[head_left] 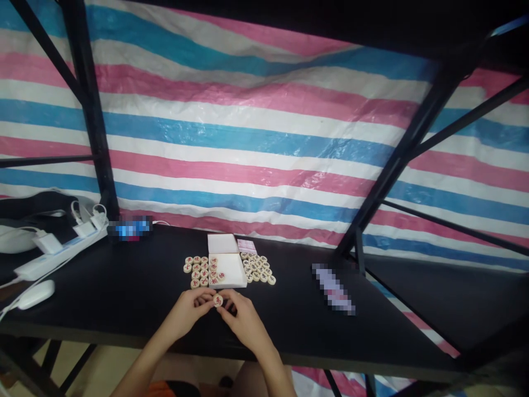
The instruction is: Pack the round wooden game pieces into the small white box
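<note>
Pinching 1 red-marked disc (pixel 218 300) between left hand (pixel 188 310) and right hand (pixel 243 315), on the near side of the open box (pixel 235 270). Probably light, stiff, slightly slippery, hardly fragile; best held by the rim, from left and right.

Your black desk (pixel 306 325) carries an open white box (pixel 233 269), red-marked discs (pixel 196 267) just left of it and dark-marked discs (pixel 259 269) just right (a pink-and-white card (pixel 247 246) lies behind those). You have a white power strip (pixel 61 257) and a rounded white object (pixel 37 294) far left, and a blurred pale object (pixel 333 289) right.
</note>
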The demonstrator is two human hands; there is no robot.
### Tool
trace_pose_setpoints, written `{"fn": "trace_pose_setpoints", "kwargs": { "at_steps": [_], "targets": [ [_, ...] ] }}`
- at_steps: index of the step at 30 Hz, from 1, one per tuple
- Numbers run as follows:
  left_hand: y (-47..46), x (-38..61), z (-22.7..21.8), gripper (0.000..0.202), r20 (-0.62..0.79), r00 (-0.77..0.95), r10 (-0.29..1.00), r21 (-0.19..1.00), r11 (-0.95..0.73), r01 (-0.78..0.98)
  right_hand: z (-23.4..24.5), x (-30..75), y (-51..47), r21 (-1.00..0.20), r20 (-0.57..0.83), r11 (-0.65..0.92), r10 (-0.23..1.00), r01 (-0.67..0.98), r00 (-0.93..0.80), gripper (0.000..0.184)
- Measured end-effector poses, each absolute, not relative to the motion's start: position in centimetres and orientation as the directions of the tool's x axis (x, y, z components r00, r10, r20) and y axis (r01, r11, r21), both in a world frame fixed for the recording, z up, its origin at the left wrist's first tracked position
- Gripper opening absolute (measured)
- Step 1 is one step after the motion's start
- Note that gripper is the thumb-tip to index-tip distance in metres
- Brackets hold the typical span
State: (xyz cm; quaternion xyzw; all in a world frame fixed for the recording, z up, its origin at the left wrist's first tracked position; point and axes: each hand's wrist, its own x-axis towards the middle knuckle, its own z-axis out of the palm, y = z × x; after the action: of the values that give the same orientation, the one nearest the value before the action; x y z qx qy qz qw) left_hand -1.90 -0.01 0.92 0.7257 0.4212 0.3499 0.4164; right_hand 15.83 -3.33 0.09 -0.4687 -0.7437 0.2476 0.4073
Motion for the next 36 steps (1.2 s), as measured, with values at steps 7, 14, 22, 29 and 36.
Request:
{"fn": "trace_pose_setpoints", "kwargs": {
  "at_steps": [7,14,22,29,36],
  "targets": [
    [-0.9,-1.5,1.0,0.026,0.281,0.362,0.889,0.789,-0.429,0.439,0.3,15.9,-3.3,-0.796,0.365,0.420,0.907,0.436,-0.208,0.017],
    [1.1,-5.4,1.5,0.019,0.376,0.065,0.924,0.691,-0.327,0.644,-0.8,15.9,-2.9,-0.742,0.386,0.415,0.907,0.527,-0.172,0.020],
    [3.5,-7.9,0.4,0.019,0.320,0.002,0.947,0.497,-0.169,0.851,-0.8,15.8,-2.9,-0.719,0.383,0.411,0.907,0.560,-0.175,0.019],
    [2.7,-7.8,0.0,0.023,0.412,0.225,0.883,0.469,-0.417,0.778,-0.5,15.8,-3.1,-0.689,0.384,0.413,0.905,0.595,-0.184,0.019],
    [2.4,-7.7,-0.2,0.027,0.408,0.274,0.871,0.375,-0.433,0.819,-0.8,15.8,-3.3,-0.686,0.408,0.432,0.895,0.586,-0.182,0.020]
  ]
}}
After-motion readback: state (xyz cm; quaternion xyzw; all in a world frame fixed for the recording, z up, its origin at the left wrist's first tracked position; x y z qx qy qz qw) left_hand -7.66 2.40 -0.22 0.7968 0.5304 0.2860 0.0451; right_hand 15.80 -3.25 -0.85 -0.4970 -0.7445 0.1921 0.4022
